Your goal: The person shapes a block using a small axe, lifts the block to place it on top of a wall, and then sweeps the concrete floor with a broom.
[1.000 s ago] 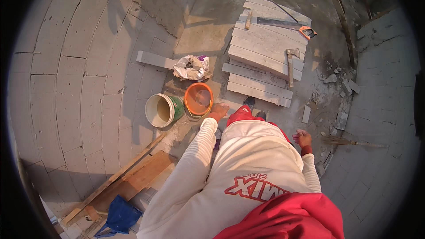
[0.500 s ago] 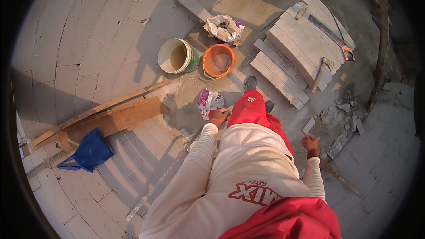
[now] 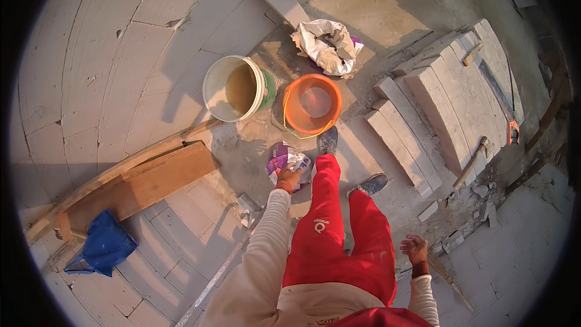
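Observation:
My left hand (image 3: 288, 179) is over the near side of a crumpled purple-and-white bag (image 3: 279, 160). Its fingers look closed on the bag's edge, though they partly hide their own grip. Just beyond are an orange bucket (image 3: 324, 94) with a yellow handle and, to its left, a white-and-green bucket (image 3: 221, 94) holding murky liquid. My right hand (image 3: 415, 249) hangs to the right of my red trousers, holding nothing, with its fingers loosely bent and apart.
A torn paper sack (image 3: 324, 45) lies behind the buckets. At right, stacked pale blocks (image 3: 439, 88) carry a hatchet (image 3: 474, 162) and a handsaw (image 3: 499, 94), with rubble below. Wooden planks (image 3: 145, 172) and a blue bag (image 3: 109, 242) lie at left.
The view has shifted, showing more of my legs and feet. My left hand now overlaps the purple-and-white bag's near side. My right hand's fingers have loosened and spread.

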`<move>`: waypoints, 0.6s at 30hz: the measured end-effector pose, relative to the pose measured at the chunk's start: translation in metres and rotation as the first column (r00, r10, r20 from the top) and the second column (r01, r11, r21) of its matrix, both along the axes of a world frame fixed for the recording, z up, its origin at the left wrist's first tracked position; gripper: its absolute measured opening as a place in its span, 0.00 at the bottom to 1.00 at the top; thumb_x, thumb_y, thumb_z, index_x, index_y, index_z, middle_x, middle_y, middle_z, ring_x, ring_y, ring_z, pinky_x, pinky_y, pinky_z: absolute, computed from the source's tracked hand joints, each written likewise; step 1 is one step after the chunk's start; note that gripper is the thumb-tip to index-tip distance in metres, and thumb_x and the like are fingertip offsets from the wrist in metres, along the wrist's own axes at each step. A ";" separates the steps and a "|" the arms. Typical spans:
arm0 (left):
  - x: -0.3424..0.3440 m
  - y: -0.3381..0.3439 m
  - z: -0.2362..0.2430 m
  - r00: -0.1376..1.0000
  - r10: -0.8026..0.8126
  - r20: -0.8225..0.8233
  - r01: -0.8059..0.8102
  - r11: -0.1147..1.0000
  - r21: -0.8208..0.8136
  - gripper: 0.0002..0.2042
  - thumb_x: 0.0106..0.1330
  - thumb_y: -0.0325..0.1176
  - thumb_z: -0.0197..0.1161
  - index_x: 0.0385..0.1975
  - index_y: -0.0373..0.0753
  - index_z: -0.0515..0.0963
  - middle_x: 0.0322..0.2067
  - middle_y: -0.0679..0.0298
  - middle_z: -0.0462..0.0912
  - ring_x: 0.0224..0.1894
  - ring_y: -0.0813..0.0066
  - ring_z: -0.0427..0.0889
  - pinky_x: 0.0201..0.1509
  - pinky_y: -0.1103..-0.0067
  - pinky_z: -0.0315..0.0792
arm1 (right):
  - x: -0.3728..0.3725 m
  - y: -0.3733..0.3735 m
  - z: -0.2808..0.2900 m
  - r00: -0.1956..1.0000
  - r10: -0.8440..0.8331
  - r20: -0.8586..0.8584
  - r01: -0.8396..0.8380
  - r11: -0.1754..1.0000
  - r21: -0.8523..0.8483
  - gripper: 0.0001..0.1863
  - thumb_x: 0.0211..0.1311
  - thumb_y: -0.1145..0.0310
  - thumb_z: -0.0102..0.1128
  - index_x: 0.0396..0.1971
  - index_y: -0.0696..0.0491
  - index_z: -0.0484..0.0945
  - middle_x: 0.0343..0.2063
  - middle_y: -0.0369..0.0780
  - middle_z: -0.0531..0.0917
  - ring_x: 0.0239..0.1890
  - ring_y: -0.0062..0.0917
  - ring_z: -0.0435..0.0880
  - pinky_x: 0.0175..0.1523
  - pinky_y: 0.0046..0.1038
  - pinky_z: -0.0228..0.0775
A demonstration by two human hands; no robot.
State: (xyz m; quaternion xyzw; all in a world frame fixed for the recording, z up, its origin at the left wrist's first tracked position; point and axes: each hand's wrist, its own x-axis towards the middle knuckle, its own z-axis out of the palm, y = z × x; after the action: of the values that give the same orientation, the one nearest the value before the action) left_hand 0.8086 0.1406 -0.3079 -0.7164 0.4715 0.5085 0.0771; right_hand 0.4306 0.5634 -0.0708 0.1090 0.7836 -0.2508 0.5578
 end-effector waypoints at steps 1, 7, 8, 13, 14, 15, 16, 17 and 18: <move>0.021 -0.003 -0.039 0.996 -0.056 0.076 0.061 0.996 -0.067 0.24 0.63 0.42 0.71 0.57 0.38 0.80 0.43 0.58 0.88 0.36 0.69 0.90 0.34 0.77 0.82 | 0.008 -0.017 -0.014 1.000 0.018 0.020 -0.018 1.000 0.015 0.17 0.67 0.73 0.54 0.53 0.62 0.79 0.38 0.47 0.89 0.33 0.29 0.90 0.36 0.29 0.84; -0.002 -0.096 -0.152 0.968 -0.186 0.166 0.194 0.980 -0.036 0.32 0.64 0.52 0.68 0.64 0.40 0.75 0.60 0.52 0.81 0.63 0.53 0.79 0.68 0.66 0.71 | 0.047 -0.108 -0.083 0.988 0.127 0.086 -0.130 0.991 0.033 0.18 0.69 0.71 0.55 0.54 0.64 0.78 0.39 0.48 0.89 0.36 0.30 0.90 0.40 0.31 0.86; -0.011 -0.099 -0.167 0.973 -0.122 0.194 0.127 0.992 -0.012 0.33 0.63 0.53 0.69 0.64 0.39 0.75 0.59 0.52 0.82 0.62 0.54 0.80 0.68 0.68 0.71 | 0.052 -0.131 -0.087 0.990 0.116 0.085 -0.120 0.992 0.038 0.18 0.71 0.70 0.55 0.54 0.64 0.78 0.39 0.48 0.89 0.37 0.30 0.90 0.43 0.30 0.86; 0.022 -0.115 -0.233 0.906 0.422 -0.002 -0.418 0.897 0.142 0.29 0.59 0.56 0.73 0.51 0.38 0.83 0.45 0.56 0.87 0.47 0.61 0.85 0.53 0.71 0.78 | 0.055 -0.225 -0.101 0.965 0.194 0.176 -0.193 0.981 -0.024 0.17 0.71 0.72 0.56 0.55 0.65 0.78 0.40 0.47 0.89 0.39 0.29 0.90 0.45 0.28 0.85; -0.033 -0.110 -0.230 0.826 0.563 0.008 -0.559 0.818 0.135 0.22 0.58 0.52 0.77 0.41 0.40 0.86 0.30 0.65 0.85 0.31 0.70 0.81 0.36 0.71 0.76 | 0.054 -0.220 -0.100 0.981 0.151 0.121 -0.153 0.988 0.002 0.17 0.71 0.72 0.56 0.55 0.65 0.78 0.40 0.47 0.89 0.39 0.29 0.90 0.44 0.28 0.85; -0.057 -0.105 -0.218 0.827 0.562 -0.023 -0.552 0.819 0.157 0.20 0.58 0.50 0.77 0.41 0.41 0.86 0.28 0.67 0.84 0.29 0.73 0.79 0.33 0.72 0.74 | 0.056 -0.218 -0.096 0.987 0.132 0.095 -0.131 0.991 -0.012 0.16 0.71 0.73 0.56 0.54 0.64 0.78 0.40 0.47 0.89 0.39 0.29 0.90 0.44 0.28 0.85; -0.072 -0.104 -0.204 0.817 0.574 -0.063 -0.559 0.814 0.160 0.19 0.58 0.48 0.78 0.41 0.41 0.86 0.26 0.69 0.83 0.27 0.75 0.78 0.31 0.74 0.73 | 0.057 -0.218 -0.092 0.987 0.128 0.095 -0.129 0.992 0.010 0.16 0.71 0.73 0.56 0.54 0.64 0.78 0.40 0.48 0.89 0.39 0.29 0.90 0.44 0.28 0.85; -0.082 -0.109 -0.192 0.814 0.571 -0.103 -0.555 0.818 0.149 0.17 0.58 0.45 0.78 0.40 0.42 0.86 0.24 0.72 0.82 0.24 0.78 0.77 0.29 0.75 0.71 | 0.054 -0.215 -0.089 0.989 0.108 0.102 -0.111 0.994 0.019 0.16 0.71 0.73 0.56 0.55 0.64 0.78 0.41 0.48 0.89 0.39 0.29 0.90 0.44 0.28 0.85; -0.087 -0.114 -0.175 0.786 0.609 -0.104 -0.564 0.777 0.279 0.18 0.63 0.42 0.75 0.51 0.47 0.84 0.49 0.71 0.85 0.53 0.73 0.81 0.49 0.64 0.79 | 0.051 -0.212 -0.087 0.990 0.092 0.109 -0.095 0.995 0.027 0.16 0.71 0.73 0.55 0.55 0.64 0.78 0.41 0.48 0.89 0.39 0.28 0.90 0.45 0.29 0.85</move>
State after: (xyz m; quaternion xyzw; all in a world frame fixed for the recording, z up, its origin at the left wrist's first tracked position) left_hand 0.7216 0.0266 -0.4827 -0.7621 0.1659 0.6241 -0.0475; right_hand 0.4816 0.3516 -0.1573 0.0945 0.7607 -0.2055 0.6084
